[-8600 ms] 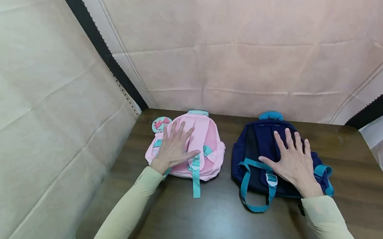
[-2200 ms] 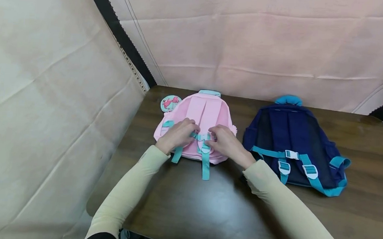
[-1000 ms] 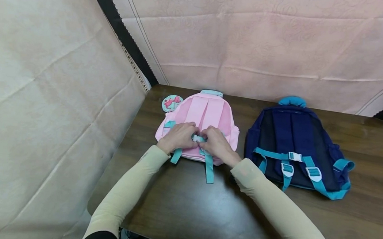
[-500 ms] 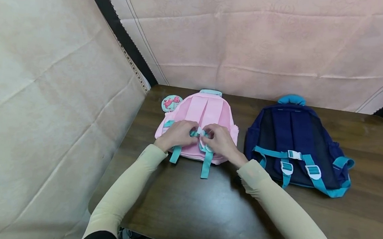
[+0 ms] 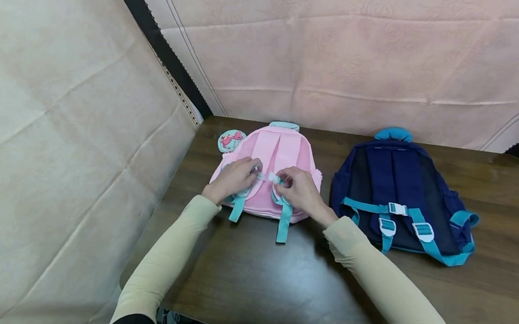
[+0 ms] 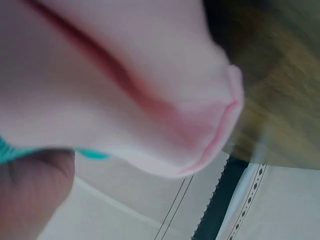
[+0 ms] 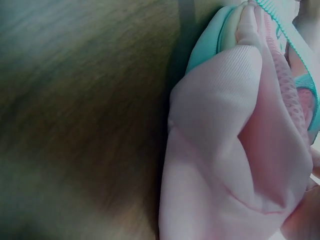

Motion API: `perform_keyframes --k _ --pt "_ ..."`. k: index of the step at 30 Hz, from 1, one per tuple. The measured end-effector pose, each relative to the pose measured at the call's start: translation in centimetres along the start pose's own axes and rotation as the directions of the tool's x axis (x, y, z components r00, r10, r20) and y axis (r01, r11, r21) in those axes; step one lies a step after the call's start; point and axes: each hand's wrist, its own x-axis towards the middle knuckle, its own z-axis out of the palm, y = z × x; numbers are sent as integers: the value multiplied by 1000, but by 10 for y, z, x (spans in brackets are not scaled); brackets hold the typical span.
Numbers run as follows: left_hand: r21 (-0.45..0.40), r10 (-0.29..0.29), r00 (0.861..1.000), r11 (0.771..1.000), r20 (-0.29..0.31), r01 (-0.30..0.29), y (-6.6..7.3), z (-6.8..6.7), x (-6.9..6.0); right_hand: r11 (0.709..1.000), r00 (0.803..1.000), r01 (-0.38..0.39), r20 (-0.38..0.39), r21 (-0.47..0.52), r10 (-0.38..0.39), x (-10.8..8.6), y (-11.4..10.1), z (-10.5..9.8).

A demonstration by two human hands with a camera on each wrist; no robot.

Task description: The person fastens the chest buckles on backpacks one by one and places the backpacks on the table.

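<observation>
A small pink backpack (image 5: 302, 154) lies back side up on the table, its padded shoulder straps facing me. Across its lower half my left hand (image 5: 235, 178) pinches one side of the turquoise chest strap. My right hand (image 5: 300, 188) pinches the other side, holding a pale buckle (image 5: 274, 178) part at its fingertips. A pale piece also shows by the left fingertips; whether the buckle halves still touch I cannot tell. Turquoise strap tails (image 5: 284, 225) hang from the bag's lower edge. In the left wrist view, a finger (image 6: 37, 192) lies against turquoise webbing.
To the right lies a navy backpack (image 5: 390, 177) with blue straps, its white chest buckle (image 5: 397, 209) fastened. A round mermaid-print tag (image 5: 231, 141) sits beside the pink bag. The brown table (image 5: 243, 275) meets fabric walls behind and at left.
Both hands were flat on the bags, then came together at the pink backpack's chest buckle. Over the last half second the left hand drew left, widening the space between the fingertips.
</observation>
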Motion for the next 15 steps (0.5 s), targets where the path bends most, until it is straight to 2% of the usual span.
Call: perform_keyframes --k 3,6,8,11,13,15 --pt "99 -5 994 995 -112 17 -6 7 2 1000 1000 -1 3 1 1 0 0 0" --pt "168 23 988 986 -154 3 8 -2 -3 1000 1000 2 7 3 -2 1 1 1" --pt "256 75 991 966 -115 -43 16 -7 -5 1000 1000 6 5 4 -6 1 1 1" --pt "321 129 991 938 20 -129 25 -14 -8 1000 1000 12 0 3 -12 1 1 1" --pt "289 118 989 947 90 -139 27 -16 -10 1000 1000 10 1 5 -10 1 1 1" --pt "230 89 989 966 121 -115 28 -17 -13 1000 1000 8 4 7 -8 2 1 2"
